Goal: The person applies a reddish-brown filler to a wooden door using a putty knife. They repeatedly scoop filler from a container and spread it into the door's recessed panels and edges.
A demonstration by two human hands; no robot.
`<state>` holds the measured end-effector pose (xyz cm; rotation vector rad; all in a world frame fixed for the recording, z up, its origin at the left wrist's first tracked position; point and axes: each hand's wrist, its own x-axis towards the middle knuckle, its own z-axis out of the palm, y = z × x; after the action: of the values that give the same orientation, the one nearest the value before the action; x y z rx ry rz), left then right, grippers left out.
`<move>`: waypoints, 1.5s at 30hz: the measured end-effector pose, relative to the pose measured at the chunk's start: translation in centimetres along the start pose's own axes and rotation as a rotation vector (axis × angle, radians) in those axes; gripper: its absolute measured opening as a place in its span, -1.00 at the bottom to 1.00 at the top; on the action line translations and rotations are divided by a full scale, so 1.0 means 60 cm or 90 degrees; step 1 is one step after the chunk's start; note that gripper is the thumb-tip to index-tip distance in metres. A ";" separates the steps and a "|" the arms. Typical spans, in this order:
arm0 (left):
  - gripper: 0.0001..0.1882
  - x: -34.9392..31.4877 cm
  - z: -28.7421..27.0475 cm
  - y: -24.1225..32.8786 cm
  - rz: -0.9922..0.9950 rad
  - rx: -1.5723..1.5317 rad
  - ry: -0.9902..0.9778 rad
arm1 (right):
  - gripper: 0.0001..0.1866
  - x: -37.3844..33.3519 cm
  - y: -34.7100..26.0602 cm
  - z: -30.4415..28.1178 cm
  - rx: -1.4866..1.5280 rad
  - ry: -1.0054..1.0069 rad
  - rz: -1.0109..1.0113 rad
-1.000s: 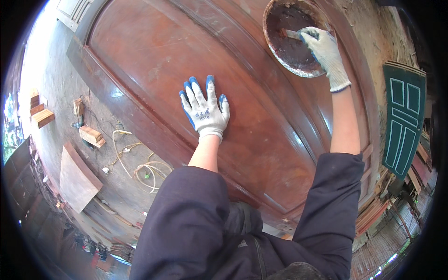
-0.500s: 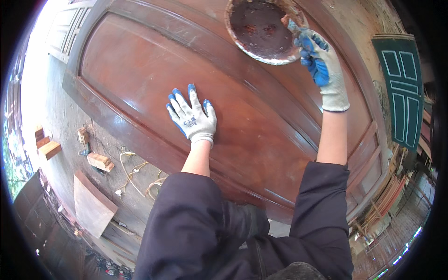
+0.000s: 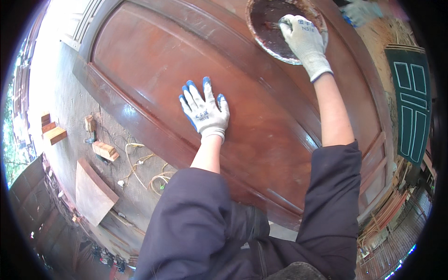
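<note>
My left hand (image 3: 205, 112), in a white knit glove with blue-coated fingertips, rests flat on a brown wooden door (image 3: 154, 70) with its fingers spread. The door lies in front of me with a glossy raised panel and moulded edges. At its far side stands a round basin (image 3: 284, 59) with a pale, stained rim, holding dark brown liquid. My right hand (image 3: 303, 37), in a matching glove, is over the basin with curled fingers. Whatever it grips is hidden under the hand.
A blurred gloved hand (image 3: 361, 11) of another person is at the top right. Wood blocks (image 3: 105, 150), a yellow cable (image 3: 135, 163) and a board (image 3: 95, 193) lie on the floor at left. A dark green door (image 3: 411, 105) stands at right.
My right hand has gone from the basin's right rim to over the liquid, turning its back up and hiding the small brownish thing it held. My left hand stays flat on the door.
</note>
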<state>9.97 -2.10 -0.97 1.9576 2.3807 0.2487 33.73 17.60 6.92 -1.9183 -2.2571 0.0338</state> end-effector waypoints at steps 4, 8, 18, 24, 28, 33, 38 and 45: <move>-0.31 -0.006 0.000 -0.001 -0.010 -0.007 -0.012 | -0.77 0.000 0.001 0.008 0.027 -0.034 0.008; -0.30 -0.006 -0.002 -0.006 -0.015 -0.008 -0.009 | -0.77 0.011 0.024 0.017 0.305 -0.130 0.116; -0.33 0.015 -0.003 -0.011 0.019 0.009 0.013 | -0.61 -0.091 0.071 -0.076 0.950 -0.154 0.287; -0.40 -0.002 0.014 -0.007 0.037 0.145 0.030 | -0.82 -0.334 -0.019 -0.191 1.083 -0.175 0.415; -0.43 -0.008 0.043 -0.022 0.059 0.165 0.097 | -0.82 -0.575 -0.021 -0.214 1.186 -0.062 0.492; -0.48 -0.006 0.059 -0.038 0.090 0.144 0.102 | -0.80 -0.824 -0.045 -0.232 1.264 0.194 0.642; -0.59 -0.144 0.012 0.120 0.289 -0.066 0.210 | -0.77 -1.007 0.025 -0.271 1.225 0.370 0.737; -0.56 -0.456 -0.004 0.548 0.382 -0.381 -0.137 | -0.86 -1.194 0.146 -0.290 1.144 0.473 0.903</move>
<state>47.22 -22.77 2.64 2.1593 1.3197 0.6417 55.81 -52.90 14.20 -1.3169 0.2584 0.8856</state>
